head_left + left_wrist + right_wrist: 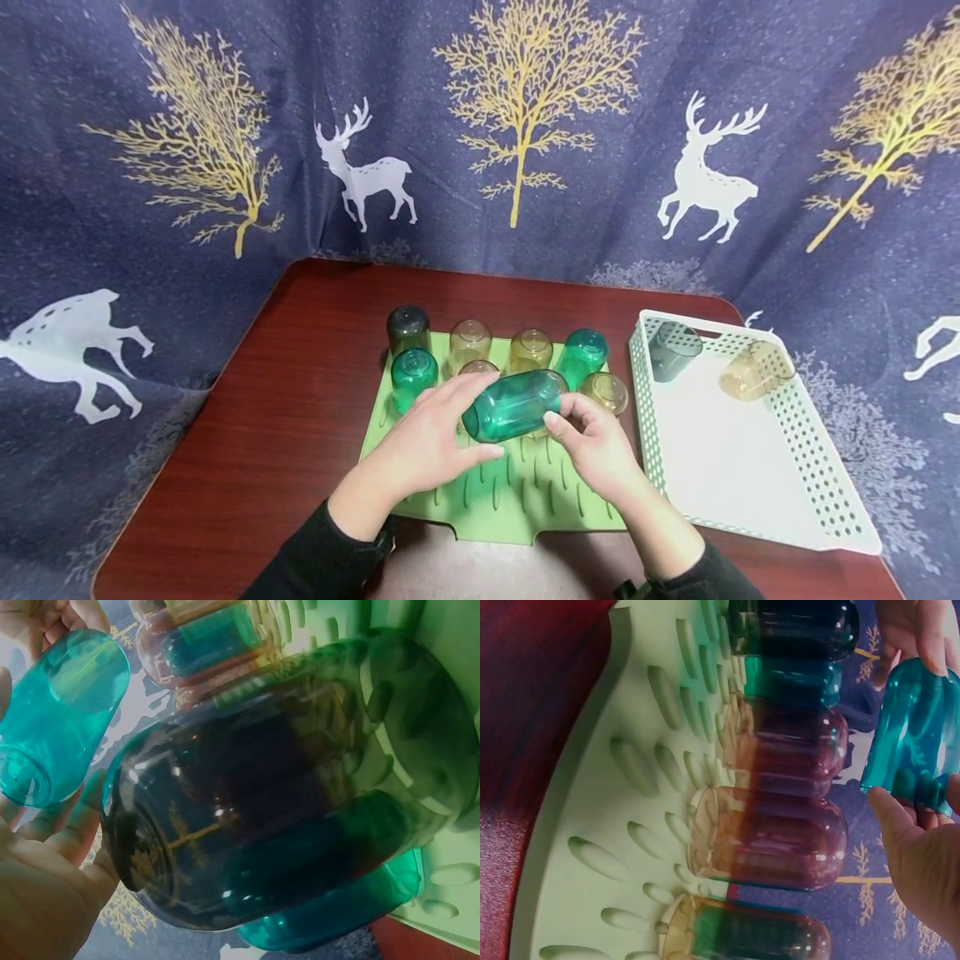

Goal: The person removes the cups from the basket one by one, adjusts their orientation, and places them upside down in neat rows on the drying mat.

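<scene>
A teal green drinking glass [517, 406] lies tilted sideways in the air above the light green drying mat [510, 500]. My right hand [600, 442] pinches it at its right end, thumb on the near side. In the right wrist view those fingers curl under its rim. Around the other end spreads my left hand [427, 433], its fingers fairly straight, fingertips right at the base. Beneath and behind stand upturned glasses on the mat: a dark grey glass [408, 327], a green glass [414, 375], a yellow glass [530, 350] and a teal glass [585, 352] among them.
To the right stands a white perforated basket [652, 450]. Inside it lie a grey glass [673, 350] and an amber glass [753, 371]. The red-brown table [285, 400] extends left of the mat. A dark blue curtain [450, 225] hangs behind.
</scene>
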`<move>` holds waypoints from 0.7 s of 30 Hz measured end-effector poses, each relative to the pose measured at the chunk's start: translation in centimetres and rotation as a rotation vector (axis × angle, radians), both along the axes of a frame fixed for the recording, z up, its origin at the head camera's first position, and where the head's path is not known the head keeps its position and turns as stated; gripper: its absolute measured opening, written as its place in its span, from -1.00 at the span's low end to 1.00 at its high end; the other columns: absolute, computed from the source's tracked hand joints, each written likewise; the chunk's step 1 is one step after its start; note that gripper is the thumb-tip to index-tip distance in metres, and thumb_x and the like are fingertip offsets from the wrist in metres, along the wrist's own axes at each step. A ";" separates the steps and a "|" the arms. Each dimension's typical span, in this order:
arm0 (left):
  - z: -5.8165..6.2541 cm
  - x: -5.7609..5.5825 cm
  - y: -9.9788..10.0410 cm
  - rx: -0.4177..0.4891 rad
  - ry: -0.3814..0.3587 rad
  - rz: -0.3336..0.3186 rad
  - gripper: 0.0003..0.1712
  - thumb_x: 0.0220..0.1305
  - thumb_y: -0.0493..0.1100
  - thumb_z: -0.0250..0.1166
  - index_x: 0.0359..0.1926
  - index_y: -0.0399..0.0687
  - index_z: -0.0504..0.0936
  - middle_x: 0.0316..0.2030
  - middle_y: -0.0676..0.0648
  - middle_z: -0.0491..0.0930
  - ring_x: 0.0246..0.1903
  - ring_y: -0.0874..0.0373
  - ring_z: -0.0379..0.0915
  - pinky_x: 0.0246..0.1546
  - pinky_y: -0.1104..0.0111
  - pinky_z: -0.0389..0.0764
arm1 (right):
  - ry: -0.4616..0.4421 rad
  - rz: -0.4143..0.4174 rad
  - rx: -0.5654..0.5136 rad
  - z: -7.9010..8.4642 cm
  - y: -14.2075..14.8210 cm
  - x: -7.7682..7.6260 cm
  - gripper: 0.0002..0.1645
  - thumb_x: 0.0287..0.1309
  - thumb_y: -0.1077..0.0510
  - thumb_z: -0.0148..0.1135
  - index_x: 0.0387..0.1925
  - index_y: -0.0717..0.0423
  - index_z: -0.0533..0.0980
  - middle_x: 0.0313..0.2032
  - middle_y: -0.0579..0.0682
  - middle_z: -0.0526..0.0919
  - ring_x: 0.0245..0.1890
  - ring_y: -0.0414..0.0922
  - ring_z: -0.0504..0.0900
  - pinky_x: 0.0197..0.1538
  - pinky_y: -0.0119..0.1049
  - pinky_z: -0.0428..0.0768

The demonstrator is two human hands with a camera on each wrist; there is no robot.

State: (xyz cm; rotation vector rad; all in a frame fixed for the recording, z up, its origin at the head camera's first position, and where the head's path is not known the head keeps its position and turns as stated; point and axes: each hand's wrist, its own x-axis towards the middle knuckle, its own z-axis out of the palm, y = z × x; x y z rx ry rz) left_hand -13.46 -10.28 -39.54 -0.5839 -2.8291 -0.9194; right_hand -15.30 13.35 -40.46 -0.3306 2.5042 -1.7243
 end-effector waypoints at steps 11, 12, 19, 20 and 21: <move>0.1 0.2 0.3 0.010 0.067 0.023 -0.14 -0.06 0.27 0.35 0.27 0.25 0.26 0.18 0.19 0.37 0.19 0.18 0.32 0.23 0.14 0.29 | -0.160 -0.074 0.022 0.5 0.6 -0.3 -0.73 0.25 0.10 0.14 -0.19 0.26 0.52 -0.31 0.08 0.61 -0.30 -0.12 0.66 -0.18 -0.35 0.66; 0.1 0.2 0.2 -0.005 0.068 0.024 -0.15 -0.06 0.28 0.34 0.26 0.24 0.27 0.17 0.19 0.38 0.18 0.19 0.32 0.23 0.14 0.28 | -0.155 -0.084 0.021 0.7 0.7 -0.4 -0.74 0.25 0.12 0.13 -0.19 0.27 0.52 -0.33 0.08 0.61 -0.30 -0.12 0.64 -0.19 -0.34 0.66; -0.2 0.1 0.1 -0.186 0.054 -0.003 -0.21 -0.07 0.36 0.29 0.22 0.31 0.35 0.11 0.13 0.47 0.16 0.18 0.33 0.26 0.15 0.20 | -0.090 -0.084 0.015 1.8 1.7 -0.8 -0.74 0.27 0.12 0.11 -0.19 0.27 0.51 -0.38 0.17 0.60 -0.37 -0.16 0.62 -0.23 -0.32 0.67; -0.3 0.1 0.1 -0.205 0.056 -0.010 -0.21 -0.07 0.36 0.29 0.22 0.30 0.35 0.10 0.12 0.48 0.15 0.17 0.34 0.25 0.15 0.20 | -0.084 -0.081 0.012 1.8 1.8 -0.9 -0.74 0.26 0.11 0.11 -0.20 0.26 0.51 -0.39 0.17 0.60 -0.38 -0.17 0.62 -0.23 -0.32 0.67; -0.4 0.1 0.2 -0.225 0.061 -0.014 -0.21 -0.07 0.36 0.29 0.21 0.30 0.36 0.09 0.11 0.48 0.14 0.16 0.35 0.25 0.15 0.20 | -0.083 -0.076 0.005 1.9 1.8 -0.9 -0.74 0.27 0.11 0.11 -0.19 0.27 0.51 -0.39 0.17 0.60 -0.38 -0.18 0.62 -0.23 -0.32 0.67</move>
